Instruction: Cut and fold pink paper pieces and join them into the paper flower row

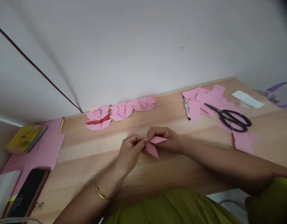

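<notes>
A small piece of folded pink paper (152, 151) is held above the wooden table between my two hands, its pointed flaps spread toward the right and downward. My left hand (131, 152), with a gold bangle on the wrist, pinches its left end between thumb and finger. My right hand (165, 138) is closed on the upper part of the same paper, fingertips close to the left thumb. Behind the hands, several folded pink paper pieces (121, 110) stand in a row along the wall, with a red strip (100, 119) among the left ones.
On the right lie black-handled scissors (234, 118), a marker pen (186, 107), pink paper scraps (194, 109) and a white packet (248, 99). To the left are large pink sheets (50, 146), a yellow package (25, 138) and a black phone-like object (27, 193). A dark cord (38, 70) runs down the wall.
</notes>
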